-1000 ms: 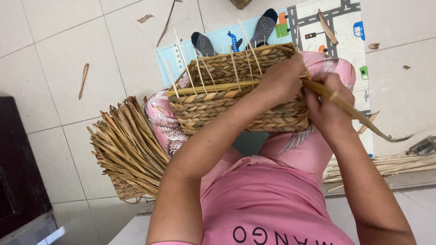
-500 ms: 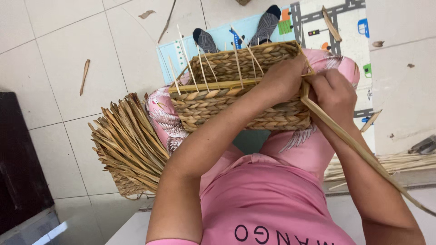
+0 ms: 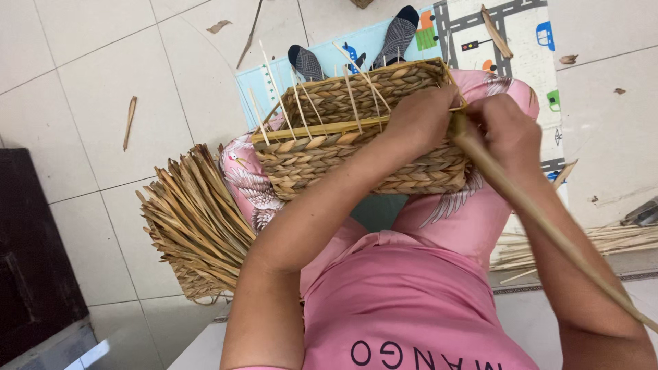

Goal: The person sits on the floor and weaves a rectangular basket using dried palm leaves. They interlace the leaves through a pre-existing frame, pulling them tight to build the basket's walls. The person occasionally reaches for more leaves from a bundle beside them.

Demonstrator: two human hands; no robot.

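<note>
A rectangular woven straw basket (image 3: pixel 329 154) rests on my lap, with thin pale stakes sticking up from its rim. My left hand (image 3: pixel 426 113) presses on the basket's right rim, fingers curled over the weave. My right hand (image 3: pixel 504 133) grips a long brown reed strand (image 3: pixel 548 226) beside the same corner. The strand runs from that corner down to the lower right, across my forearm. My legs in pink patterned trousers stretch out under the basket, and my grey-socked feet (image 3: pixel 356 51) show beyond it.
A bundle of dried reed strips (image 3: pixel 195 223) lies on the tiled floor to my left. More pale stalks (image 3: pixel 603 240) lie at the right. A printed play mat (image 3: pixel 507 41) is under my feet. A dark cabinet (image 3: pixel 31 260) stands at the left edge.
My right hand has pulled the reed strand down and toward me, so it now slants to the lower right. My left hand stays on the basket's rim.
</note>
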